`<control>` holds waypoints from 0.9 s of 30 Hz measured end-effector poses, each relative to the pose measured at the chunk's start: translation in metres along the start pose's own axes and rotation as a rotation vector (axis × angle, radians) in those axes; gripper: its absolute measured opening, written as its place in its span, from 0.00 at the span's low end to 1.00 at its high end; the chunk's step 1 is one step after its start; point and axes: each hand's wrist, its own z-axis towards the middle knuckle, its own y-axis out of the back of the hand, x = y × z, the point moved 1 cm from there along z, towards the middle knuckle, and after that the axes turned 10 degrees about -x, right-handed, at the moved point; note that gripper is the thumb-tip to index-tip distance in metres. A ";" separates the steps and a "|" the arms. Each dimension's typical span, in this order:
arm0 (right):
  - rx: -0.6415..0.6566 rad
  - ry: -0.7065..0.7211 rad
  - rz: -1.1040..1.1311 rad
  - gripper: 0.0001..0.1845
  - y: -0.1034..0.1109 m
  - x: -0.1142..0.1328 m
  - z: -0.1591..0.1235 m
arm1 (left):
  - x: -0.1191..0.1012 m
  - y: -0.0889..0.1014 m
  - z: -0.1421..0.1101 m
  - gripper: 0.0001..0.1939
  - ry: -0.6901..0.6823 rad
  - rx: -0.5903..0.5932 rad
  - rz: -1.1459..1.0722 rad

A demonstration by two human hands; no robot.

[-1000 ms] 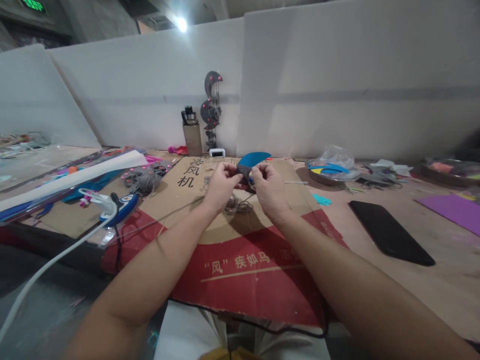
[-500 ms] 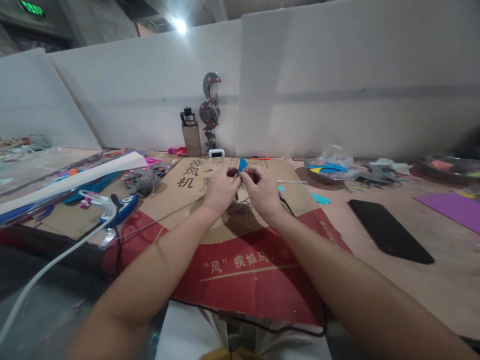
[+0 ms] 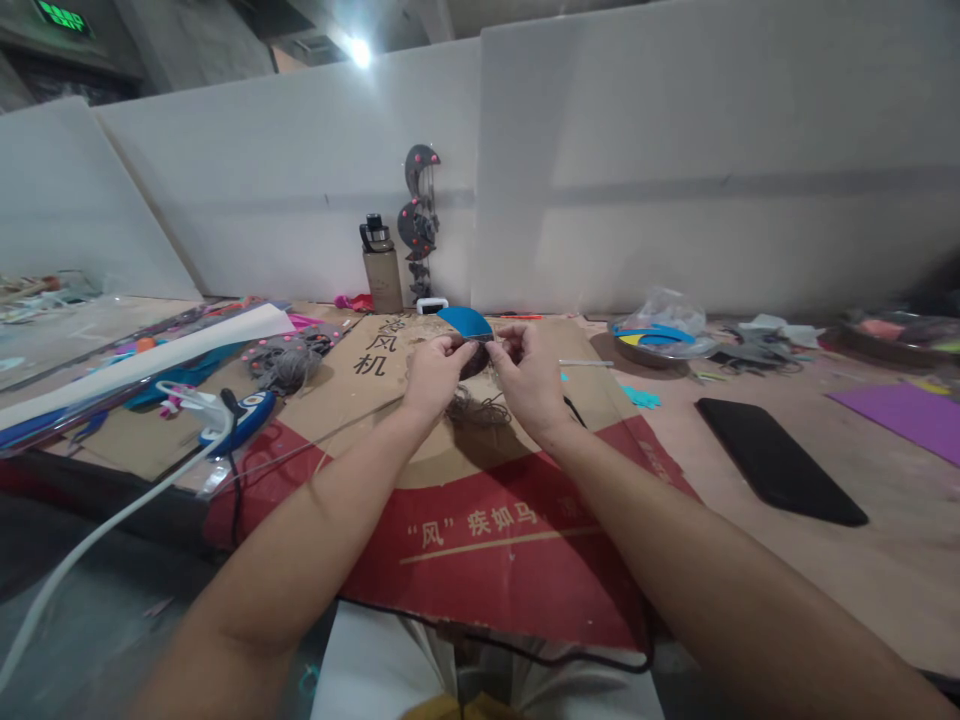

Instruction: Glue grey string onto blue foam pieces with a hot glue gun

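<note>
Above the cardboard sheet (image 3: 510,590), both hands pinch a blue curved piece (image 3: 463,320) whose lower part is covered in dark grey, seemingly wound yarn. My left hand (image 3: 433,378) grips it from the left, thumb and fingers closed. At its right edge my right hand (image 3: 531,380) is closed in a pinch; the strand between those fingertips is too fine to make out clearly. Loose brownish-grey yarn (image 3: 480,408) lies on the cardboard just below the hands. A thin strand runs from there toward the lower left.
A bottle (image 3: 384,275) stands at the back beside a hanging crescent ornament (image 3: 417,230). Left are a grey yarn heap (image 3: 292,368) and a blue device (image 3: 247,415) with a white cable. Right are a black phone-like slab (image 3: 780,460), a tray (image 3: 652,352) and a purple sheet (image 3: 900,420).
The blue curved piece was tilted right, then turned nearly edge-on, and now faces me leaning left. Both hands stay close together and keep pinching it.
</note>
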 end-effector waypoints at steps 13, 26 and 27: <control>0.044 -0.039 0.002 0.11 -0.001 -0.008 0.006 | -0.002 0.004 0.008 0.08 0.014 0.012 -0.029; 0.048 -0.031 -0.119 0.10 0.004 -0.003 0.008 | -0.015 0.013 0.007 0.07 -0.142 0.045 0.234; 0.052 -0.016 -0.125 0.10 0.004 -0.002 0.007 | -0.014 0.014 0.009 0.07 -0.115 0.063 0.240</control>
